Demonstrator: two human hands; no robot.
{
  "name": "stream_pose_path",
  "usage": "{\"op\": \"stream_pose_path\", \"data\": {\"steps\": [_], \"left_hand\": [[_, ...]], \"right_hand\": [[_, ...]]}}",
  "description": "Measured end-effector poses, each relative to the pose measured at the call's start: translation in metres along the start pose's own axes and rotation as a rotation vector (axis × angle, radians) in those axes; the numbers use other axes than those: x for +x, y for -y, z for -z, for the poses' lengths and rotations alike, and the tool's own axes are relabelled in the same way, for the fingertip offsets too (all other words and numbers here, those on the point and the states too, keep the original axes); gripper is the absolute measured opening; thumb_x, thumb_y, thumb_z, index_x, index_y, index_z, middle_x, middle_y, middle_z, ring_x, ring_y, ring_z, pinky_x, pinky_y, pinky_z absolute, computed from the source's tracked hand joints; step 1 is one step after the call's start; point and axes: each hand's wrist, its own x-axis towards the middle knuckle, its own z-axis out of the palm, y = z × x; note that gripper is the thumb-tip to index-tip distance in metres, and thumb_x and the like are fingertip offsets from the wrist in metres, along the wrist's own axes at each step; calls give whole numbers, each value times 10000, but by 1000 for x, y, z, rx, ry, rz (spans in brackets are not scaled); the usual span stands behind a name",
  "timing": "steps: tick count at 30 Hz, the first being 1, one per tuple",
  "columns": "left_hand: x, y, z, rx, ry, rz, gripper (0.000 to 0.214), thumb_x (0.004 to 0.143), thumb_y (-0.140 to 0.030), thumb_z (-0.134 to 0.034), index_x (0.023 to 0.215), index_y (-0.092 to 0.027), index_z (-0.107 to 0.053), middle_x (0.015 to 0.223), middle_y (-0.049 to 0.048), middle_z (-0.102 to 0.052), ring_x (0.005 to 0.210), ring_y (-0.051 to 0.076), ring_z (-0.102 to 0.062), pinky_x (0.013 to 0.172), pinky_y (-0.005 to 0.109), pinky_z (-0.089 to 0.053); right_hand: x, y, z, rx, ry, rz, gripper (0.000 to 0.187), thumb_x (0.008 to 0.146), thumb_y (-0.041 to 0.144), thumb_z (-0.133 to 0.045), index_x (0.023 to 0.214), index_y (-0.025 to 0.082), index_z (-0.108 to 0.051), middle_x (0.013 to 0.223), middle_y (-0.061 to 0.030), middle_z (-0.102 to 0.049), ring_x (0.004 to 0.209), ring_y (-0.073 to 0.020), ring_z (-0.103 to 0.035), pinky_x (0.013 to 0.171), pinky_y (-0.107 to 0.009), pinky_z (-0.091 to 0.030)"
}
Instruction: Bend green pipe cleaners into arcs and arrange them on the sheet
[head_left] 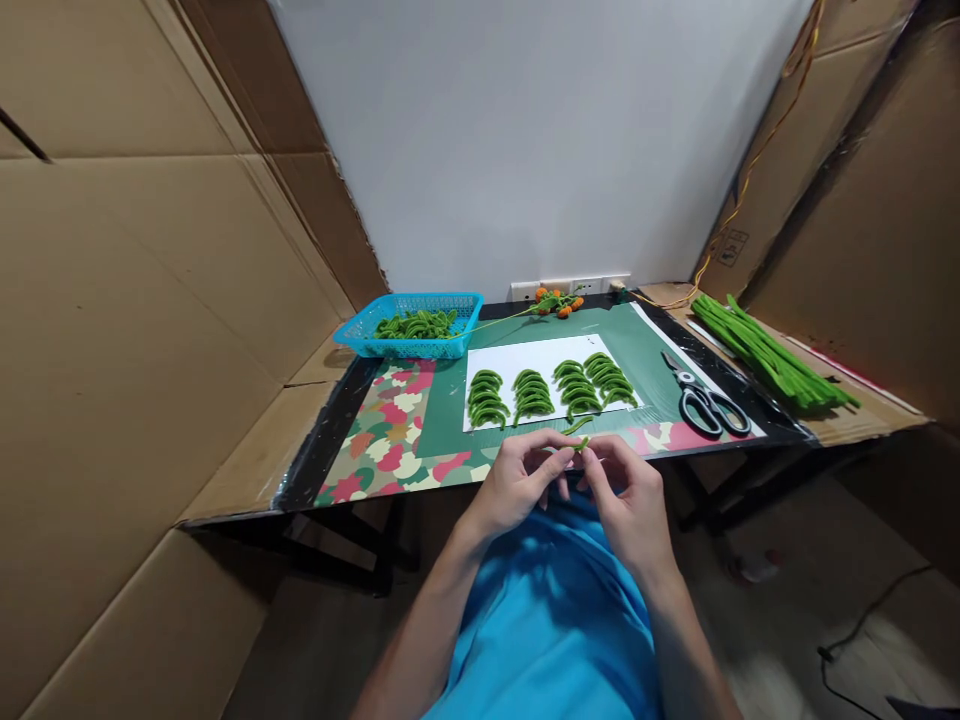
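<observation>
And here both hands are at work: the left grip [521,480] and right grip [631,490] meet fingertip to fingertip, each pinching a short, fuzzy green strip [580,447] between thumb and finger, right at the counter's [322,440] near edge! This looks like the bending step, a curve being worked into that little piece. Just beyond the grip lies a loose green strip [577,425], and farther out on a flat white sheet [517,355] sit four columns of curved fuzzy green pieces [533,393]. Off to the left of the grip, a blue plastic lattice basket [360,346] holds a heap more; to the right, black-handled metal scissors [709,405], then a bundle of long green fuzzy stems [772,360]. The next move, I'd judge, calls for a light, even pinch, with both thumbs steadying the strip so the bend matches its neighbours
</observation>
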Motion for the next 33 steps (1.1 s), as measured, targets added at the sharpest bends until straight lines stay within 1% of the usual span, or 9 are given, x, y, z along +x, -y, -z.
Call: {"op": "stream_pose_path", "data": {"steps": [7, 12, 14, 19, 22, 24, 29, 31, 33], "left_hand": [[2, 2, -3, -30, -75, -21, 382, 950, -489, -737, 1103, -140, -745, 795, 35, -709, 564, 116, -646, 408, 172, -441], [-1, 0, -3, -1, -49, -10, 361, 949, -488, -736, 1060, -145, -751, 708, 9, -651, 574, 117, -621, 431, 171, -445], [-1, 0, -3, 23, -42, 2, 356, 956, -487, -728, 1062, -148, -753, 673, -1, -632, 569, 114, -606, 459, 175, -449], [-1, 0, -3, 26, -19, -10, 359, 968, -488, -709, 1051, -143, -760, 670, -6, -639, 539, 99, -582, 522, 196, -455], [-1, 1, -2, -11, -2, -18, 362, 970, -482, -707, 1030, -129, -757, 649, -10, -629, 500, 91, -556, 514, 202, -445], [-1, 0, -1, -27, 7, -27, 355, 974, -476, -705, 1030, -129, -755, 675, -3, -641, 499, 88, -554, 509, 202, -443], [-2, -2, 0, 8, 29, -26, 366, 959, -491, -720, 996, -129, -756, 773, 23, -672, 557, 94, -578, 523, 203, -446], [-2, -3, 0, 21, 36, -14, 377, 959, -500, -715, 991, -125, -752, 742, 17, -659, 549, 94, -566, 522, 203, -436], [-1, -2, 1, 17, 46, -9, 382, 966, -500, -705, 987, -122, -749, 700, 7, -637, 533, 92, -548, 517, 204, -421]], "right_hand": [[-3, -5, -2, -15, -69, 96, 197, 1017, 354, -645, 1050, 200, -763, 994, -74, -783, 783, -193, -733, 703, -290, -593], [-2, -7, -1, 175, 2, -27, 238, 980, 410, -701, 999, 184, -771, 716, -25, -725, 586, -173, -671, 514, -262, -543], [-1, -8, 0, 187, 8, -26, 222, 972, 401, -716, 981, 186, -771, 677, -11, -703, 557, -164, -652, 496, -256, -535], [-6, -13, -7, 0, -110, 143, 147, 988, 323, -692, 987, 202, -777, 833, -43, -754, 695, -183, -707, 650, -289, -592], [-8, -13, -12, 12, -156, 136, 148, 986, 326, -695, 976, 198, -769, 885, -53, -770, 736, -186, -717, 665, -283, -585], [-6, -11, -12, 105, -118, 50, 185, 980, 369, -704, 968, 192, -755, 781, -28, -738, 626, -163, -670, 572, -262, -541], [2, -7, 0, 296, 180, -79, 347, 997, 464, -662, 780, 194, -645, 546, 44, -576, 413, -103, -474, 459, -244, -406], [2, -8, 3, 251, 166, -50, 348, 995, 458, -665, 769, 192, -651, 545, 46, -560, 425, -100, -459, 461, -239, -392], [-1, -10, 1, 167, 79, 7, 307, 990, 430, -674, 804, 188, -697, 579, 34, -586, 472, -111, -494, 476, -237, -403]]}}
